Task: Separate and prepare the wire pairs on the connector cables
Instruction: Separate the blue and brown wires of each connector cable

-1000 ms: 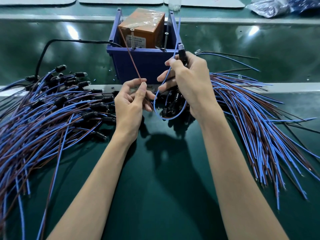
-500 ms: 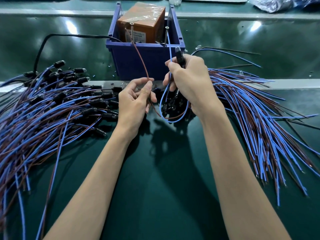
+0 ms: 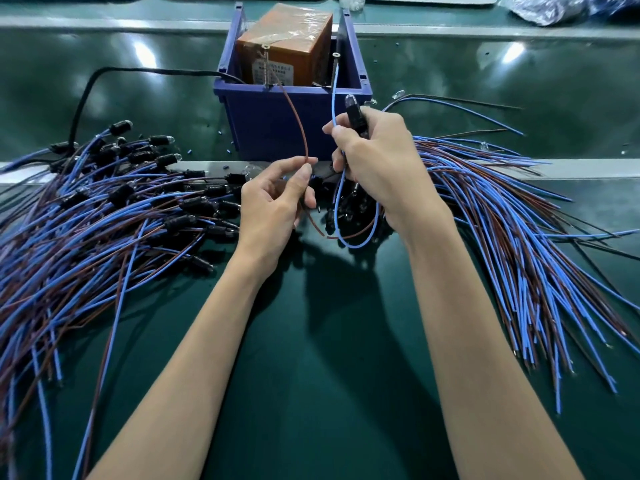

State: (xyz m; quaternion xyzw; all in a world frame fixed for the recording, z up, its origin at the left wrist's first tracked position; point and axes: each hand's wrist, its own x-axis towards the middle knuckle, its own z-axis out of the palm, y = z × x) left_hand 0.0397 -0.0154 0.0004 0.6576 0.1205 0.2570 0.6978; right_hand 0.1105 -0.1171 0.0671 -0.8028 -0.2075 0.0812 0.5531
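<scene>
One cable is held up in the middle of the frame. Its thin brown wire point(image 3: 300, 133) and thin blue wire point(image 3: 333, 98) are pulled apart, and both curve up toward the top middle. The left hand point(image 3: 273, 209) pinches the brown wire between thumb and finger. The right hand point(image 3: 377, 161) is curled round the small black plug point(image 3: 355, 114) and pinches the blue wire too.

The wire ends reach up to two thin metal pins point(image 3: 266, 67) at the front of the dark blue plastic bin point(image 3: 277, 133), which holds an orange box point(image 3: 287, 39). I cannot tell if they touch.

I think the step is to put one wire end on each pin. To do it well, hold each wire steady so it does not wobble, and do not let the two ends meet.

A big heap of blue and brown cables point(image 3: 104, 209) lies at the left. Another heap of cables point(image 3: 519, 220) fans out at the right, on the green table mat point(image 3: 329, 341).
</scene>
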